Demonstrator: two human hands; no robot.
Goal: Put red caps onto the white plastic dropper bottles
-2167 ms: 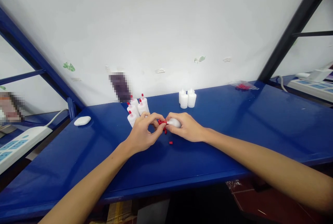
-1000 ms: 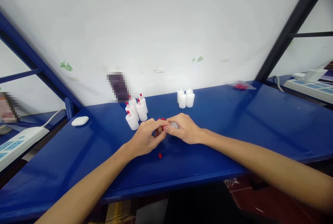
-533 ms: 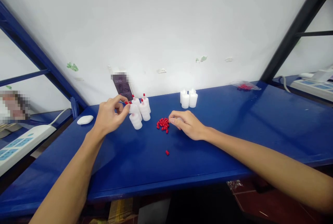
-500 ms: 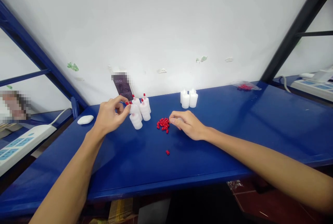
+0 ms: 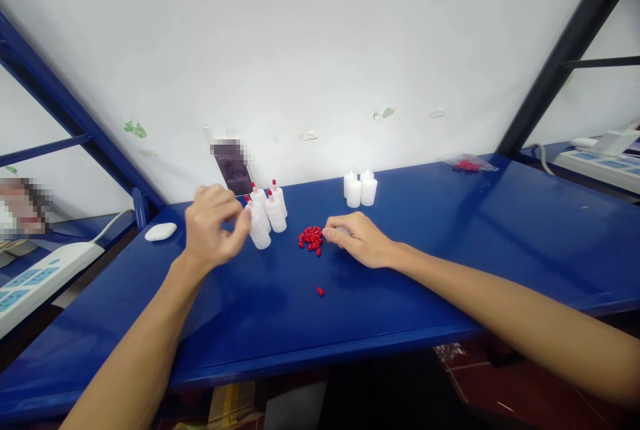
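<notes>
My left hand (image 5: 213, 230) hovers over the blue table (image 5: 450, 250) with its fingers curled, fingertips pinched against the nearest of several white bottles with red caps (image 5: 267, 213). My right hand (image 5: 357, 238) rests on the table, fingers closed over a white bottle that is mostly hidden. Just left of it lies a small pile of red caps (image 5: 311, 239). One loose red cap (image 5: 320, 291) sits nearer to me.
A few uncapped white bottles (image 5: 360, 190) stand by the wall. A clear bag of red caps (image 5: 467, 165) lies at the far right. A phone (image 5: 234, 173) leans on the wall, a white oval object (image 5: 160, 231) lies left, and power strips (image 5: 30, 283) flank the table.
My hands have parted. The left hand carried a capped bottle left to the cluster of capped bottles, and the right hand stayed by the red caps.
</notes>
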